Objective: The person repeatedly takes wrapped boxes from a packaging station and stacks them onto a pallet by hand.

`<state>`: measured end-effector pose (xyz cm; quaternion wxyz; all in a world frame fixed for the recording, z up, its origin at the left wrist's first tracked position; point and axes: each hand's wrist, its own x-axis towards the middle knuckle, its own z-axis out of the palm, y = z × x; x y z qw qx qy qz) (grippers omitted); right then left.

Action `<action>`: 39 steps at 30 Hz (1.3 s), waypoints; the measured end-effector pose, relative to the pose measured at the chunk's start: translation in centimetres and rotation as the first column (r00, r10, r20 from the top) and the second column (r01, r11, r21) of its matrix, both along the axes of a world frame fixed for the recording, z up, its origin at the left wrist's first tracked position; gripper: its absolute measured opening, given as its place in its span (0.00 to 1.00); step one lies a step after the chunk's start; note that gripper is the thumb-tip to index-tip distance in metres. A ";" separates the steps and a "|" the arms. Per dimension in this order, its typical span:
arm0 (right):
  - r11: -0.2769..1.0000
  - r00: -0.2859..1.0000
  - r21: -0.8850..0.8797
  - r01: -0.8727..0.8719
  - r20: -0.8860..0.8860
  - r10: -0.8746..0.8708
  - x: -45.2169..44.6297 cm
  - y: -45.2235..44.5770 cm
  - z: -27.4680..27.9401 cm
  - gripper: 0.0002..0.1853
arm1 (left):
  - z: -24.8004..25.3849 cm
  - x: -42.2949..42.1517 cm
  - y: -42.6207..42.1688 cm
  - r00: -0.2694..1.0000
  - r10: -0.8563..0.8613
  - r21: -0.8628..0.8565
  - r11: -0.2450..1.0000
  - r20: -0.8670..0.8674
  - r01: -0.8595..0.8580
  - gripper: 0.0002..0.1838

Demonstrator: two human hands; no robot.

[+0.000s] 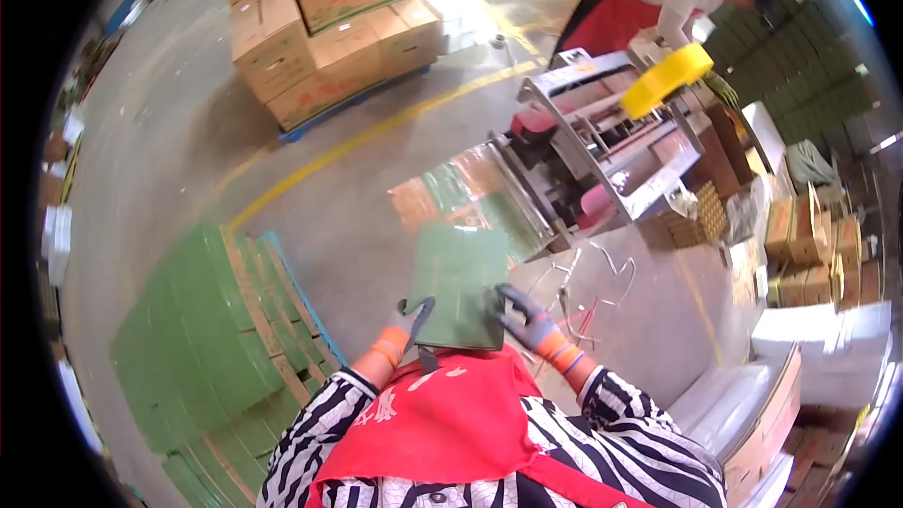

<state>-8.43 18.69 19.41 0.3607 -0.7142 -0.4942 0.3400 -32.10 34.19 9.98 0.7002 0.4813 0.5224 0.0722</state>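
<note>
A green box point(458, 277) with a smooth, shiny top is held in front of my red apron, between my two hands. My left hand point(414, 318), in a grey glove with an orange cuff, grips its near left edge. On the opposite side, my gloved right hand point(527, 317) has its fingers curled against the right edge. The undersides of the fingers are hidden by the box. Just beyond it, a brown-and-green printed carton point(470, 190) lies at the end of a metal machine point(602, 136) that carries a large yellow tape roll point(666, 81).
On my left, green flat-topped boxes point(202, 320) cover a wooden pallet point(263, 301). Stacked brown cartons point(362, 52) stand on a blue pallet ahead. A co-worker point(649, 0) bends over the machine's far side. Loose straps point(574, 277) lie on the floor at right, near plastic-wrapped bundles point(729, 404).
</note>
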 end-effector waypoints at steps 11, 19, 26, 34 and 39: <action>0.965 0.700 -0.003 0.261 0.689 -0.187 13.2 9.5 -4.4 0.45 | 2.1 -3.1 0.7 0.977 0.204 0.197 0.962 -0.059 -0.189 0.33; 0.885 0.661 -0.299 0.356 0.750 -0.013 15.1 18.5 -5.0 0.52 | 4.6 -5.0 4.5 0.899 0.372 0.246 0.916 -0.231 -0.317 0.36; 0.991 0.709 -0.131 -0.036 0.695 0.118 8.8 10.3 -5.0 0.47 | 3.2 -3.8 9.8 0.934 0.354 0.182 0.923 -0.051 -0.339 0.29; 0.938 0.872 0.073 0.338 0.350 -0.342 7.2 1.2 -6.1 0.47 | 2.5 -0.2 9.1 0.960 0.277 0.117 0.953 0.029 -0.278 0.24; 0.828 0.585 -0.244 0.505 -0.608 -0.537 8.8 0.2 -10.7 0.36 | 0.3 -1.0 8.5 0.973 0.228 0.137 0.965 -0.019 -0.223 0.25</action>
